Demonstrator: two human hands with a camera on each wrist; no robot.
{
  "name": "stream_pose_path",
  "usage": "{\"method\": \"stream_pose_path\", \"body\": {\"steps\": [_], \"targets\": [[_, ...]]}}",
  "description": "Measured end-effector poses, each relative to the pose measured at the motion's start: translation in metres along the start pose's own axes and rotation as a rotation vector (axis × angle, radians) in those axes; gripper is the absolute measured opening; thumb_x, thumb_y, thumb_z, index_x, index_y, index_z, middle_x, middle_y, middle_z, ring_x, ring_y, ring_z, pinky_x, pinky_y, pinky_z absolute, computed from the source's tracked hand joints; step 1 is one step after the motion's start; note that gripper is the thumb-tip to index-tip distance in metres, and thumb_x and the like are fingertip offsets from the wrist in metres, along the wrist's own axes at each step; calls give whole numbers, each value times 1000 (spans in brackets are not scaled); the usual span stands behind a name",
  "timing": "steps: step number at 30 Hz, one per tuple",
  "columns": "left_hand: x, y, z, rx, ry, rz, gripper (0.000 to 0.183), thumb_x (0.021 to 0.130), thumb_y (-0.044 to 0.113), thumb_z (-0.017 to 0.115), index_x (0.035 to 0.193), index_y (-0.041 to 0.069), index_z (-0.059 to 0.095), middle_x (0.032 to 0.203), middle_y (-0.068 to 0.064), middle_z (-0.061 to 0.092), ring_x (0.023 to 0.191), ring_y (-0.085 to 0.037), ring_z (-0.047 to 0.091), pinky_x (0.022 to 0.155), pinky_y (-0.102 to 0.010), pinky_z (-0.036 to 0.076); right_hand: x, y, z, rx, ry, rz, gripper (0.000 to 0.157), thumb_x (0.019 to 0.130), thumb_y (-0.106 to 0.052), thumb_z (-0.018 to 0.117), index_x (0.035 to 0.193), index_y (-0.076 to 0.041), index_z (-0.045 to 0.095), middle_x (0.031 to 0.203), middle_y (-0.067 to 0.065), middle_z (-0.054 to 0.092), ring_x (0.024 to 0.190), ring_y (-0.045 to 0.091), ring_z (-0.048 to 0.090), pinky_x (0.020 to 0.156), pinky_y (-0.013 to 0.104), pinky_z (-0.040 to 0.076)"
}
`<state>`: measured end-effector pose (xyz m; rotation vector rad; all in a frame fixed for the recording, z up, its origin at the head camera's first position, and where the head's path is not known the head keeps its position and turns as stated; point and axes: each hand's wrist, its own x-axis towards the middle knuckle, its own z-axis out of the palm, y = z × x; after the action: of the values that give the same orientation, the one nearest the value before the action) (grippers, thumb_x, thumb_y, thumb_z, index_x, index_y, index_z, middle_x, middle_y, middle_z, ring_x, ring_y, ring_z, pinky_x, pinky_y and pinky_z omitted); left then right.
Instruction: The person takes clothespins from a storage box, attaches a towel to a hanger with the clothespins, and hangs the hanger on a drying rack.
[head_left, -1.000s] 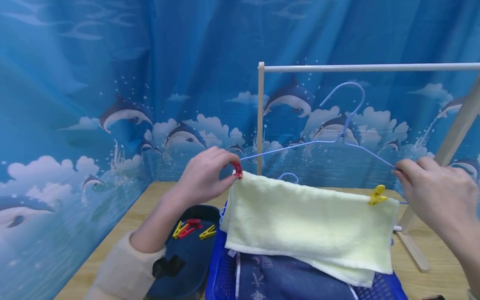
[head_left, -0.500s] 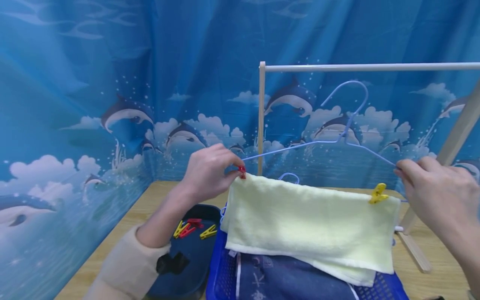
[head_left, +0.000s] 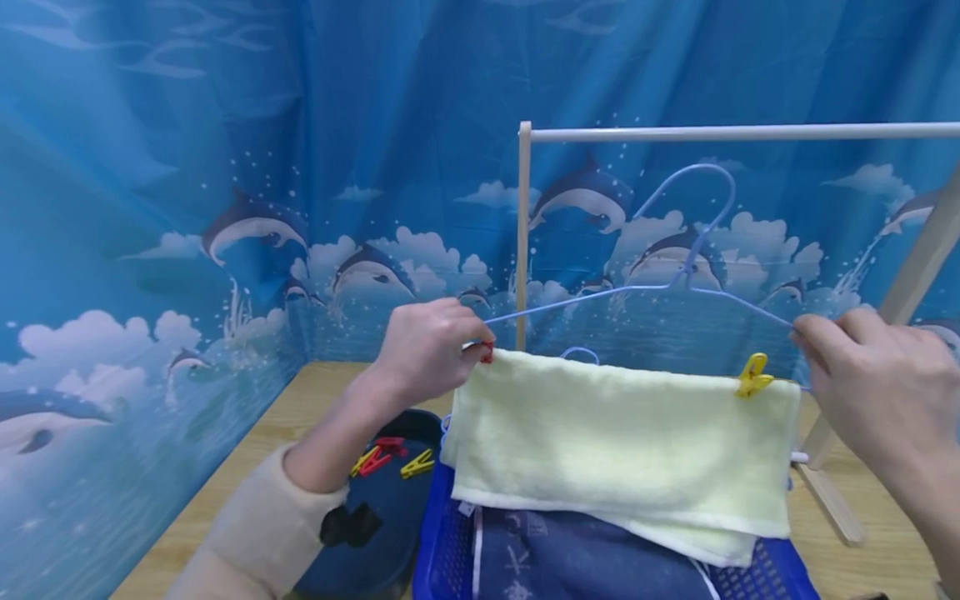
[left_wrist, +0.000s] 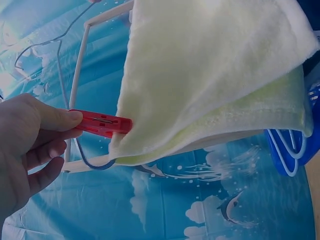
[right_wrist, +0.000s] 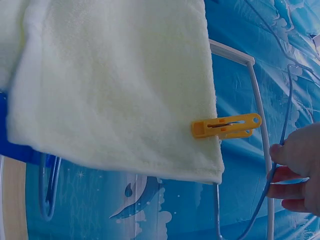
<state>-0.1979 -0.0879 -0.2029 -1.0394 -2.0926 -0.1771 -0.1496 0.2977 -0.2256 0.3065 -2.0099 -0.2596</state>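
Observation:
A pale yellow towel (head_left: 622, 450) hangs folded over the lower bar of a blue wire hanger (head_left: 585, 296). My left hand (head_left: 431, 350) pinches a red clothespin (left_wrist: 102, 123) whose tip sits over the towel's top left corner. My right hand (head_left: 877, 358) pinches the hanger's sloping right arm; in the right wrist view its thumb and fingers (right_wrist: 287, 190) close round the wire. A yellow clothespin (head_left: 753, 377) clips the towel's top edge near the right end. The hanger's hook stands up, in front of the backdrop.
Below the towel stands a blue basket (head_left: 438, 533) with a dark blue cloth (head_left: 577, 558) in it. A dark tray (head_left: 397, 525) with several red and yellow clothespins is at its left. Behind rises a drying rack (head_left: 720, 133) with a white bar and wooden posts.
The left hand and red clothespin have shifted slightly right, and the clothespin now lies lower against the towel's corner. The hanger's right end has risen a little with the right hand.

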Motion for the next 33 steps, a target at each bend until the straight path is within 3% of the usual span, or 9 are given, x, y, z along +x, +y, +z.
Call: {"method": "stream_pose_path", "body": {"steps": [2,5,11,14,18,21,24,33], "targets": [[0,0,0,5,-1,5,8,72,13,80,78,12,76,72,2,69,65,-13,61,47,-17,39,2,0,-1,-7,19,-3,38,102,-25,37,90,1,61,70,23,52,46,32,44,44,45,39],[-1,1,1,10,-7,12,7,72,13,80,78,12,76,72,2,69,65,-12,60,47,-16,39,4,-1,-2,-10,48,-4,61,102,-39,16,89,0,61,72,23,53,44,32,43,43,43,38],[-5,2,5,37,-40,23,11,73,14,78,83,11,74,77,0,69,68,-14,61,49,-17,41,3,0,3,17,89,-13,63,102,-39,17,83,1,62,66,21,51,41,30,39,39,40,32],[-6,4,7,51,-60,24,14,75,15,76,87,11,71,81,0,68,67,-13,60,48,-17,40,1,0,5,35,53,7,65,102,-41,16,83,1,62,64,19,50,40,26,37,36,35,27],[-8,5,10,75,-61,39,15,76,16,75,88,11,69,81,0,66,64,-12,59,46,-17,39,-2,0,5,74,-10,37,41,101,-27,37,82,0,61,65,17,49,41,24,38,34,31,23],[-9,4,12,94,-58,52,15,76,16,75,89,11,68,81,-1,66,65,-13,60,46,-18,41,-2,0,4,80,-34,24,15,90,-10,54,80,0,60,66,16,50,41,24,39,34,31,23],[-10,4,13,112,-60,59,16,76,17,75,89,11,68,82,-1,66,67,-13,61,47,-19,42,-2,0,3,72,-54,5,5,84,-4,60,82,0,61,66,15,50,40,22,38,34,30,24],[-10,3,17,119,-66,61,18,75,17,75,91,11,68,84,-2,66,68,-13,60,49,-19,44,-3,-3,2,48,-168,-13,19,74,6,66,90,1,57,73,17,54,40,16,35,33,29,26]]}}
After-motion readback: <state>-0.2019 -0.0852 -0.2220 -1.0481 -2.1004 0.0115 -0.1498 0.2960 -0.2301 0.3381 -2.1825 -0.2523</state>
